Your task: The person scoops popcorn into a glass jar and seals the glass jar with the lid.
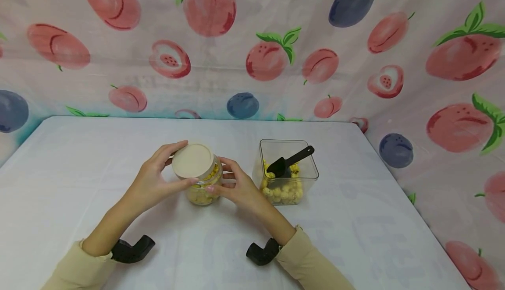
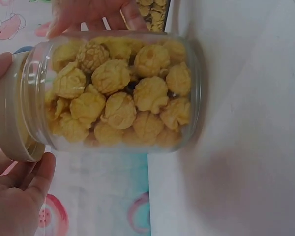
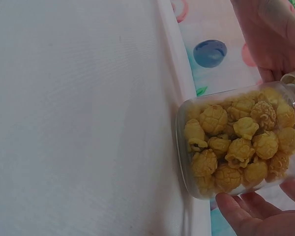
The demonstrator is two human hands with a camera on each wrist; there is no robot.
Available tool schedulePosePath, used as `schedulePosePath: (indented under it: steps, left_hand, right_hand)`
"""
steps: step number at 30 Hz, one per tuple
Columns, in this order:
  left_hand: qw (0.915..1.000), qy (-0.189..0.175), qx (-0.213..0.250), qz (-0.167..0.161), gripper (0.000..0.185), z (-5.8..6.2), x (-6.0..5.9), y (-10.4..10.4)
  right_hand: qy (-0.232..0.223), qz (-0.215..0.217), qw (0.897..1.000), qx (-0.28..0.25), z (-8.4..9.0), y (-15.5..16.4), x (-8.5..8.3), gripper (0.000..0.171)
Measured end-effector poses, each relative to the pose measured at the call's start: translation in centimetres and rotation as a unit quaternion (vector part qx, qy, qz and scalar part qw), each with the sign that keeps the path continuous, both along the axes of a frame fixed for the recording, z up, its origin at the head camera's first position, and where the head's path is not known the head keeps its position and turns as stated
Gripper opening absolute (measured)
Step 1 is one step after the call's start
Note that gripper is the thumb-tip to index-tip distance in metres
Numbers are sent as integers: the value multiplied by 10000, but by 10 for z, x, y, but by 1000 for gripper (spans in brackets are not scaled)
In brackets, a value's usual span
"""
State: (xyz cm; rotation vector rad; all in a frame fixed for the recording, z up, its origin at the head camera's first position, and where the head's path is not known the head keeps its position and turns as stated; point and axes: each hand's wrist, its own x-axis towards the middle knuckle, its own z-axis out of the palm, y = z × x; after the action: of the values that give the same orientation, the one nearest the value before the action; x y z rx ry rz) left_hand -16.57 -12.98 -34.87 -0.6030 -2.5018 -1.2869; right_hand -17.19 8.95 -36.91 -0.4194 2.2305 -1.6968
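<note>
A clear jar (image 1: 202,197) full of yellow popcorn stands upright on the table. On its mouth sits a cream lid (image 1: 193,161), slightly tilted, with a gap at one side in the left wrist view. My left hand (image 1: 151,185) grips the lid by its edge, thumb in front and fingers behind. From the right, my right hand (image 1: 241,188) holds the jar near its neck between thumb and fingers. Through the glass, round popcorn pieces (image 3: 241,142) fill the jar in the right wrist view.
Right of the jar stands a clear square container (image 1: 309,177) with popcorn inside. A black scoop (image 1: 299,155) leans in it, handle over the rim. White cloth covers the table (image 1: 221,255); a fruit-print curtain (image 1: 221,79) hangs along the back and right.
</note>
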Motion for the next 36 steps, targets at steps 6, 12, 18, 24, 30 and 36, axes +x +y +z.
schedulePosePath:
  steps: [6,12,18,24,30,36]
  left_hand:
    - [9999,-114,21,-84,78,-2,1,4]
    - [9997,-165,55,-161,77,-4,1,6]
    - [9996,-109,78,-245,77,-5,1,8]
    - [9996,-129,128,-214,76,-6,2,10]
    - [9996,-202,151,-155,76,-8,2,11]
    - [9997,-126,146,-120,76,-8,3,13]
  right_hand:
    - [-9,-3,10000,17,0,0,0,71]
    - [-95,-38,9999,7,1,0,0,72]
    - [-55,-36,10000,71,2,0,0,72]
    - [-115,-19,9999,89,2,0,1,72]
    - [-117,-29,9999,78,3,0,1,72]
    - [-19,-15,9999,102,2,0,0,71]
